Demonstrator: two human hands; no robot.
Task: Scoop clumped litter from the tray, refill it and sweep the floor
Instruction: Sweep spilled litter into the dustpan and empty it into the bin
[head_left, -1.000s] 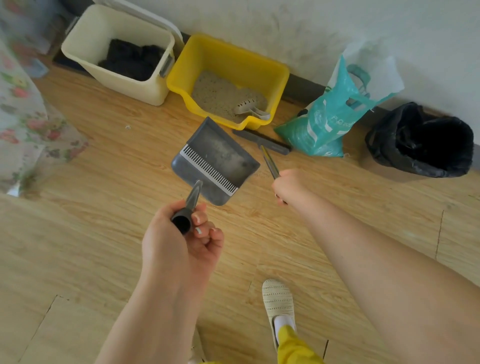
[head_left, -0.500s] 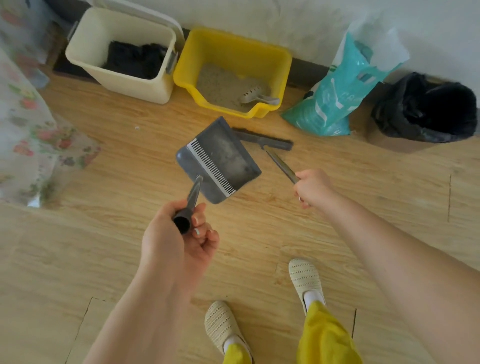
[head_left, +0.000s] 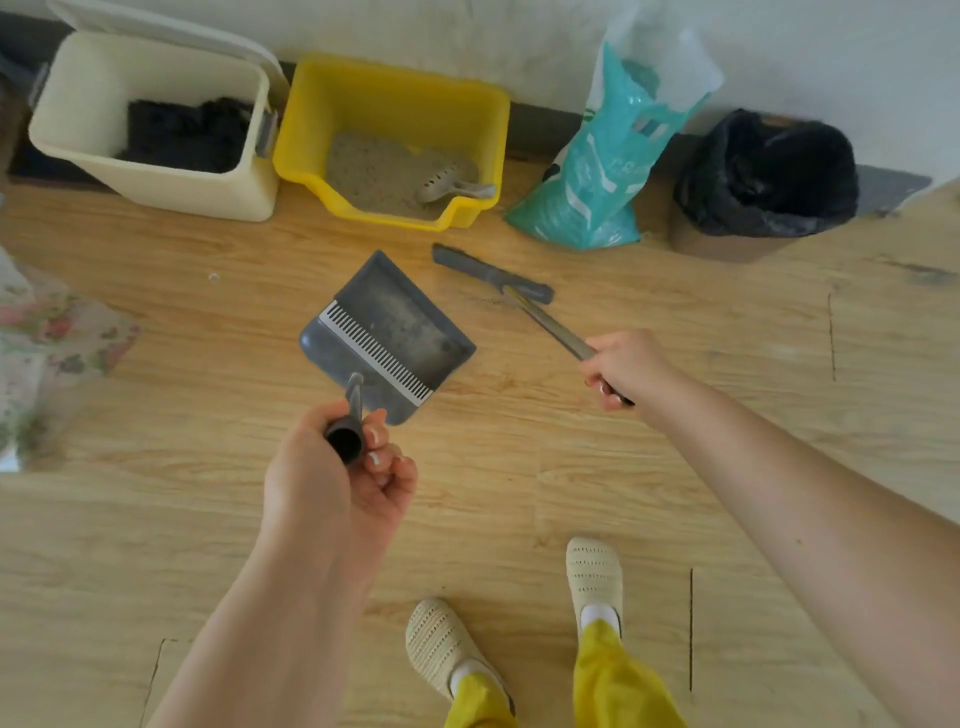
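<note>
The left hand (head_left: 332, 483) is wrapped round the handle of one grey dustpan (head_left: 387, 338), the right hand (head_left: 621, 369) clamped on one broom (head_left: 493, 274) whose head rests on the wood floor (head_left: 156, 519) just beside the pan. Beyond them, against the wall, one yellow litter tray (head_left: 395, 104) holds litter and one scoop (head_left: 452, 186). One cream bin (head_left: 156, 192) sits to its left; one teal litter bag (head_left: 597, 176) and one black-lined bin (head_left: 763, 176) to its right.

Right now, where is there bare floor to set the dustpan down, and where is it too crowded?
Bare floor: the wide stretch left of the dustpan, between the cream bin and the floral cloth; also right of the broom head, below the black-lined bin. Crowded: the wall row, where cream bin, yellow litter tray, teal bag and black-lined bin stand close together.
</note>
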